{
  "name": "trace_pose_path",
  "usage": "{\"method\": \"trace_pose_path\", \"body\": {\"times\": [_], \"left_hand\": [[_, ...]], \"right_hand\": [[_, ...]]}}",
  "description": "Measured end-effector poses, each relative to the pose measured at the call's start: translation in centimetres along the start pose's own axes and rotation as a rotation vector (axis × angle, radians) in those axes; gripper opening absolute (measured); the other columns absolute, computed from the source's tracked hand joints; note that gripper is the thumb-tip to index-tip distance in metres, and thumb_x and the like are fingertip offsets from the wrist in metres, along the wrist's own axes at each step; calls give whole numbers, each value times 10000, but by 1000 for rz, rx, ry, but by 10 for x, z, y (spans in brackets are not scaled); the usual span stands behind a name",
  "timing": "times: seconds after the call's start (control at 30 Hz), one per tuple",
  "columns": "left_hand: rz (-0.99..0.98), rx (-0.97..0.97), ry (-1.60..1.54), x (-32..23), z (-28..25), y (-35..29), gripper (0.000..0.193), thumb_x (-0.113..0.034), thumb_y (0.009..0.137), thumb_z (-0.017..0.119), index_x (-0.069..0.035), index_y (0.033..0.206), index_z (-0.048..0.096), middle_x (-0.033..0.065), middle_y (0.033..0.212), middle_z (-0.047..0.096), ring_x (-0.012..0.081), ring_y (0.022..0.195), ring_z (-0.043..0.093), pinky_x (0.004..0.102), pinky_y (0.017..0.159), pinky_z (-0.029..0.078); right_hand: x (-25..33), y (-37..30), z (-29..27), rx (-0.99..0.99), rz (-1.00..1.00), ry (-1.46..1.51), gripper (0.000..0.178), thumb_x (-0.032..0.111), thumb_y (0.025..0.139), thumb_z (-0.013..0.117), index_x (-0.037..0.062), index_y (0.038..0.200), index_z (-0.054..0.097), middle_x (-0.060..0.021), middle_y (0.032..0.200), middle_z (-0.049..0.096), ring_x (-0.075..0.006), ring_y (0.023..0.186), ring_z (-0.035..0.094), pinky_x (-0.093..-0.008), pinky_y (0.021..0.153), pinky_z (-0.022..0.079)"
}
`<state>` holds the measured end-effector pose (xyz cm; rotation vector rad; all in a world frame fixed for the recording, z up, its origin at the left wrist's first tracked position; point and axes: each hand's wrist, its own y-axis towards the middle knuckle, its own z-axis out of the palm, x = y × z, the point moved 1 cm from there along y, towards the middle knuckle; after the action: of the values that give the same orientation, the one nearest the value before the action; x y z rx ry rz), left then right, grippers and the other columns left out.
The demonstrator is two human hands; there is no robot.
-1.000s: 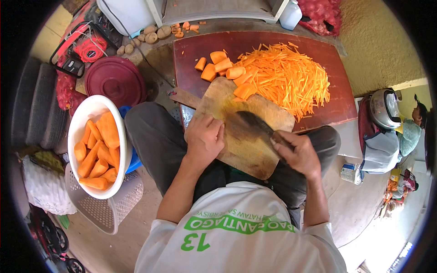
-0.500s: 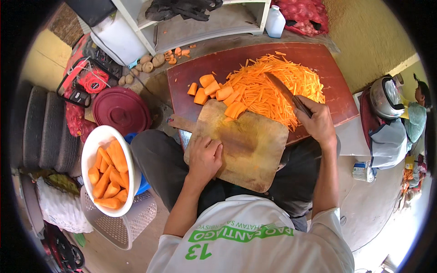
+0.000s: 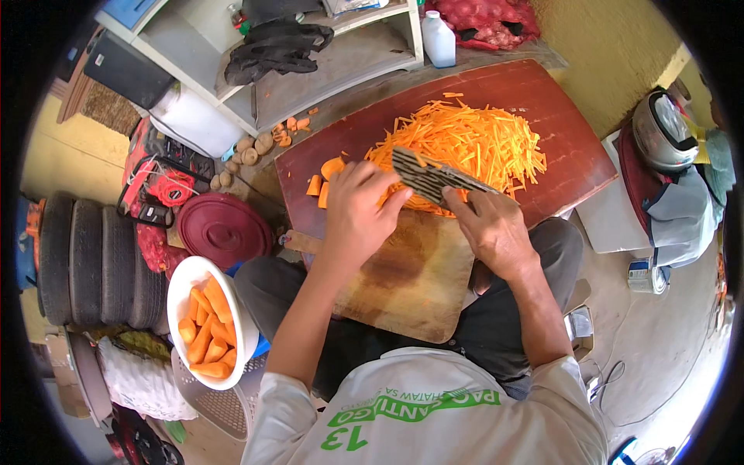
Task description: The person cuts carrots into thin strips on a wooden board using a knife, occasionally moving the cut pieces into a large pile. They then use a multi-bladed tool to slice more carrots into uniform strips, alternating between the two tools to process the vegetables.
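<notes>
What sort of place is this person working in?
Probably a garage or storeroom doubling as a food-prep spot: a row of black tires and a helmet suggest storage, while the heap of carrot strips shows cooking preparation.

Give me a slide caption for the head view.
At a worn wooden cutting board, the right hand grips a flat dark-striped blade by the shredded orange carrot heap, left hand nearby.

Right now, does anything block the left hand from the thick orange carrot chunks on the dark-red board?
Nothing visible does. The left hand partly covers the thick orange carrot chunks from view; the dark striped knife, in the right hand, is to its right.
</notes>
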<state>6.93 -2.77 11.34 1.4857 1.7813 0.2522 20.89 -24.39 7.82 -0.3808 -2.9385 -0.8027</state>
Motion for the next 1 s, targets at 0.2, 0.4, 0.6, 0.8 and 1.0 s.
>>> {"method": "trace_pose_path", "body": {"times": [0.2, 0.4, 0.6, 0.8, 1.0], "left_hand": [[112, 282, 210, 38, 61, 56, 162, -223, 910, 899, -75, 916, 833, 67, 958, 716, 314, 1022, 663, 501, 952, 436], [115, 342, 186, 33, 81, 66, 215, -293, 922, 890, -86, 906, 835, 73, 976, 736, 312, 1038, 669, 490, 987, 419], [212, 277, 274, 43, 80, 69, 271, -329, 907, 906, -69, 946, 843, 79, 1014, 751, 317, 1065, 676, 497, 1035, 400], [150, 218, 253, 57, 70, 67, 117, -175, 955, 858, -75, 1008, 831, 85, 1012, 744, 310, 1045, 688, 477, 1018, 415], [-81, 146, 193, 56, 34, 13, 217, -133, 947, 859, -38, 1139, 821, 121, 968, 761, 341, 964, 719, 483, 948, 450]], "right_hand": [[1, -5, -5, 17, -30, -58, 485, 164, 913, 689, 104, 1393, 731, -125, 1206, 715, -296, 1085, 730, -446, 948, 613], [-7, -10, -5, 64, 22, -92, 481, 159, 916, 687, 97, 1392, 728, -112, 1141, 715, -284, 1045, 728, -443, 932, 612], [1, -8, -8, 80, -19, -71, 469, 159, 911, 691, 91, 1373, 729, -108, 1068, 699, -281, 1016, 724, -435, 923, 608], [1, -5, -9, 14, -20, -43, 466, 144, 905, 689, 75, 1363, 739, -118, 1040, 700, -292, 997, 724, -430, 909, 615], [-8, -11, -5, -38, 74, 20, 504, 88, 885, 709, 55, 1388, 734, -149, 1091, 726, -333, 1050, 750, -463, 871, 631]]}}
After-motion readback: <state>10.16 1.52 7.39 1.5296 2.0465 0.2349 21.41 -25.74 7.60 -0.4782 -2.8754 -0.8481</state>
